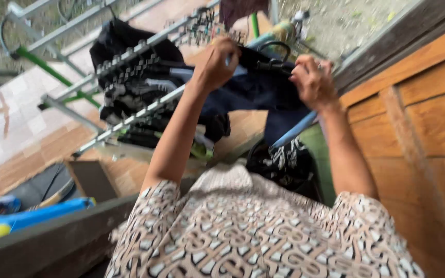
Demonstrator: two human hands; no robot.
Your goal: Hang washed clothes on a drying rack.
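Note:
Both my arms reach forward over a metal drying rack [130,51]. My left hand [215,64] pinches the upper edge of a dark navy garment [253,87], and my right hand [312,80] grips the same garment near a black hanger hook [274,49]. A light blue hanger arm [294,131] slopes down below my right wrist. The navy cloth stretches between my hands and droops toward the rack. The picture is motion-blurred.
Dark clothes [124,77] hang from pegs on the rack. A wooden panelled door [423,118] rises at the right. Black-and-white patterned cloth [284,162] lies below my hands. A blue object [32,216] and a dark ledge [52,237] sit lower left on tiled floor.

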